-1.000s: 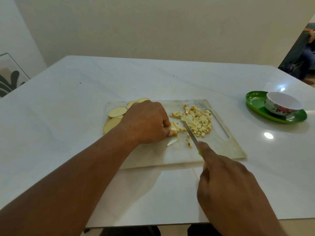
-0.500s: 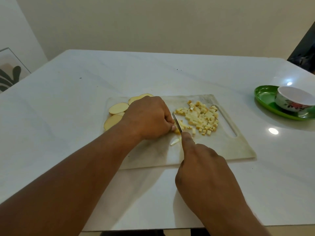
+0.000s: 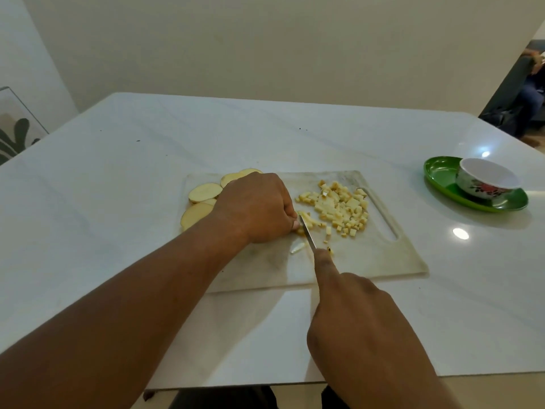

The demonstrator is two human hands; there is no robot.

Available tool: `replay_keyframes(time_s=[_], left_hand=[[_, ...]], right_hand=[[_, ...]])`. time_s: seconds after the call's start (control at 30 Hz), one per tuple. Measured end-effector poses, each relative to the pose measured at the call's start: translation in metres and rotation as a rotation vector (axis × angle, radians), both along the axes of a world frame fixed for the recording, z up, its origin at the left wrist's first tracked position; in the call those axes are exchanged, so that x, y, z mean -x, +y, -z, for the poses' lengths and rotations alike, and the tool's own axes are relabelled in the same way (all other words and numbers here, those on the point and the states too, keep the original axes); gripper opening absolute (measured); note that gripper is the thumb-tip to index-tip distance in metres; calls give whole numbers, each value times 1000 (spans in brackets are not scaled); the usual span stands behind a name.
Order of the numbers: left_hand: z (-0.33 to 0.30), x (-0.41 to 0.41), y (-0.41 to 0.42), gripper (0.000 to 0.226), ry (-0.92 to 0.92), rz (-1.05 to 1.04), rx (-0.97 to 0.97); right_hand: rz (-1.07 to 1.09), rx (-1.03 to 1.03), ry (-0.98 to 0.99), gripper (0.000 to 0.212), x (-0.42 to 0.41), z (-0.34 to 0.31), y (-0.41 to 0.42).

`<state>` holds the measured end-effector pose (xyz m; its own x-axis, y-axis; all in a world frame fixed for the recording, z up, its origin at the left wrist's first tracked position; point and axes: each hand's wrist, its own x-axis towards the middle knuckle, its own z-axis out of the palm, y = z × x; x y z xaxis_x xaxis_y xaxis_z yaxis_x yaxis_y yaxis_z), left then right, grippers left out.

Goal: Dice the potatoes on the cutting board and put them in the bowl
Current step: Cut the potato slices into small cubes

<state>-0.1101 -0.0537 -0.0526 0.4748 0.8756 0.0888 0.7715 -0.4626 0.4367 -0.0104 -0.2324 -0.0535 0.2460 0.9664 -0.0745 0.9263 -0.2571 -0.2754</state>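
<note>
A pale cutting board (image 3: 368,261) lies at the middle of the white table. Round potato slices (image 3: 205,192) lie at its left end, and a heap of small potato dice (image 3: 342,208) sits toward its right. My left hand (image 3: 256,209) curls over potato strips (image 3: 306,220) and pins them to the board. My right hand (image 3: 356,317) grips a knife (image 3: 307,235), index finger stretched along the blade's back. The blade tip sits right against my left fingertips, on the strips. A white bowl (image 3: 486,181) with a flower pattern stands empty at the far right.
The bowl rests on a green oval plate (image 3: 442,178) near the table's right edge. A potato sliver (image 3: 297,247) lies on the board left of the blade. A seated person (image 3: 530,93) shows through the doorway at upper right. A framed picture (image 3: 16,128) leans at far left.
The knife swung left from beside the dice heap to the strips under my left hand. My right hand came forward over the board. My left hand stayed put.
</note>
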Motion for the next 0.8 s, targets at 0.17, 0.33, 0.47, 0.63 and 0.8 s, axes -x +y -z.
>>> replay_keyframes(time_s=[0.17,0.33,0.47,0.63,0.8], left_hand=[[1,2,0,11,-16,15,-2],[7,6,4,11,-117,11,40],[6,8,5,14,-186,5,92],[5,9,5,8,-164,19,92],[2,10,5,8,-108,40,71]], right_hand=[[6,108,-6,83,-10,-7,-15],[49,15,2,72,-28,-7,-21],[48,-62,21,70,-25,-6,-15],[18,-161,51,73,-14,-1,2],[-25,-218,60,77,-5,4,13]])
